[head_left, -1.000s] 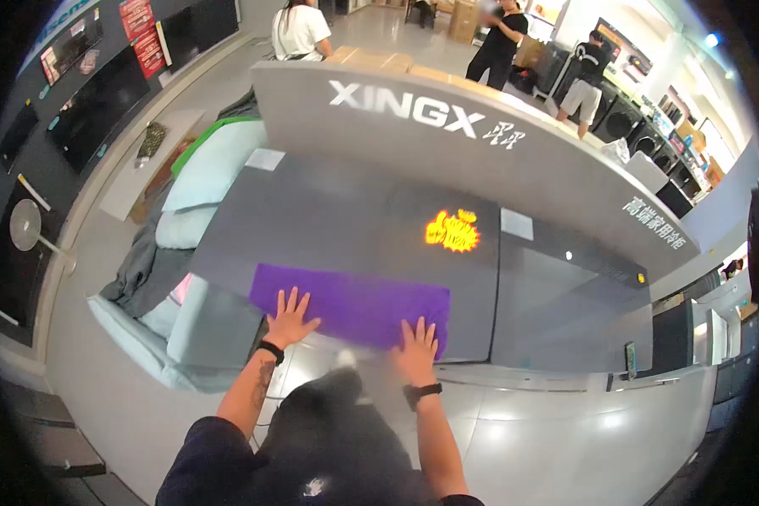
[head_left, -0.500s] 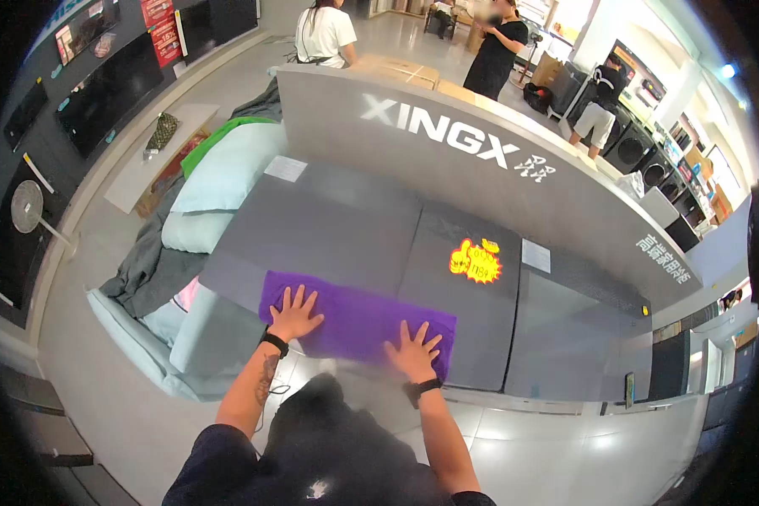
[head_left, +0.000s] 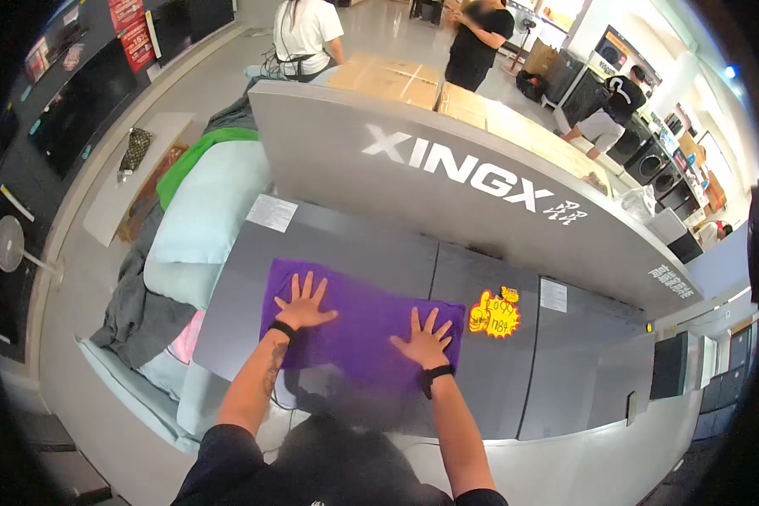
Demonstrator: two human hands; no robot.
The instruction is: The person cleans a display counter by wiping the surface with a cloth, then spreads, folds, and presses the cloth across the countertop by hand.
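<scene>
A purple cloth [head_left: 363, 337] lies spread over the dark grey top surface [head_left: 354, 232] of a long row of units. My left hand [head_left: 305, 304] rests flat on the cloth's left part, fingers spread. On its right part lies my right hand [head_left: 425, 341], also flat with fingers apart. To the right of the cloth is a yellow and red price sticker [head_left: 495, 314] with handwritten numbers. A white paper label [head_left: 271, 212] is on the surface beyond my left hand.
Behind the surface rises a grey panel [head_left: 472, 173] with white lettering. Light blue pillows [head_left: 207, 198] and dark bedding lie to the left. Cardboard boxes [head_left: 388, 80] stand behind the panel. Several people are in the background. A white fan [head_left: 10, 243] stands at far left.
Both hands and the cloth have moved farther forward over the grey surface. The cloth now covers a larger area, spread flatter. My view has shifted closer to the surface.
</scene>
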